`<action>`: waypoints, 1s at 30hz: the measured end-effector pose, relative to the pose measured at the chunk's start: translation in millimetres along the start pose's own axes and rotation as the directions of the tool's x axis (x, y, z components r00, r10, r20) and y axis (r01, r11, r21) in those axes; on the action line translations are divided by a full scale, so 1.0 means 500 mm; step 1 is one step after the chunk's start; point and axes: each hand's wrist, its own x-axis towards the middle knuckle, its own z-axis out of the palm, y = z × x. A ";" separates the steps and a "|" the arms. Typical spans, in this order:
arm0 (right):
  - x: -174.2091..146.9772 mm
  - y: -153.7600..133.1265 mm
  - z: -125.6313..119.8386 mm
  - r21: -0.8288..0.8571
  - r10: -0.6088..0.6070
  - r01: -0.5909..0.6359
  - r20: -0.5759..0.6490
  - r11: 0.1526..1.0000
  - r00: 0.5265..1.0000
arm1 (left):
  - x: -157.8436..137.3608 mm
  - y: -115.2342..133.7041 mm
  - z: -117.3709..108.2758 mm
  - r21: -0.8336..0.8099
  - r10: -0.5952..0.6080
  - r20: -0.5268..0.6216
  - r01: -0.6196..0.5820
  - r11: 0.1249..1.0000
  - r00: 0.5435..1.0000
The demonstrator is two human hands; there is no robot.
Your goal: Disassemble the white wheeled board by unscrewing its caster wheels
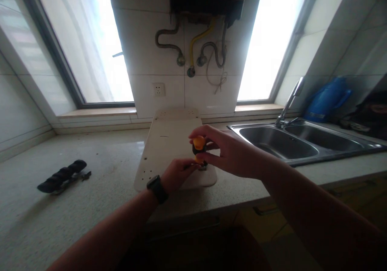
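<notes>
A short screwdriver (198, 142) with an orange and black handle stands upright over the near right corner of a pale board (172, 142). My right hand (222, 146) is closed around its handle from the right. Its tip is hidden behind my fingers. My left hand (178, 172), below a dark wristwatch (157, 189), pinches at the foot of the screwdriver. What those fingers hold is too small and covered to make out. Beside them, a small dark metal piece (204, 165) sits at the board's corner. Small holes dot the board's corners.
The board lies on a speckled countertop (99, 198). At the left is a black ribbed object (63, 176) with small dark bits beside it. A double sink (278, 142) with a faucet (288, 101) is at the right, with a blue jug (326, 99) behind. Pipes hang above.
</notes>
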 end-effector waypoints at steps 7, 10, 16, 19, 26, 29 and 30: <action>-0.004 0.004 0.010 -0.165 -0.100 0.093 -0.036 0.982 0.994 | -0.002 0.007 0.001 0.046 0.002 -0.025 -0.001 0.999 1.000; 0.004 0.009 0.020 -0.266 -0.156 0.117 -0.129 0.957 0.979 | -0.003 0.003 0.002 0.068 -0.006 -0.021 0.008 0.998 1.000; 0.010 0.041 0.025 -0.005 0.035 -0.039 -0.339 0.999 0.940 | -0.004 0.000 0.001 0.085 -0.040 0.005 0.040 0.996 0.999; 0.002 0.057 0.019 0.228 0.112 -0.045 -0.290 0.973 0.950 | -0.006 -0.002 0.000 0.117 -0.061 0.001 0.060 0.991 0.998; -0.007 0.055 0.024 0.121 -0.050 0.081 -0.243 0.989 0.969 | -0.009 -0.001 0.002 0.111 -0.074 0.042 0.069 0.991 0.996; 0.002 0.052 0.030 -0.100 -0.118 0.086 -0.370 0.991 0.922 | -0.009 0.001 0.002 0.122 -0.069 0.058 0.062 0.991 0.996; 0.005 0.051 0.030 -0.169 -0.141 0.080 -0.392 0.982 0.909 | -0.009 0.000 0.002 0.126 -0.066 0.056 0.059 0.990 0.996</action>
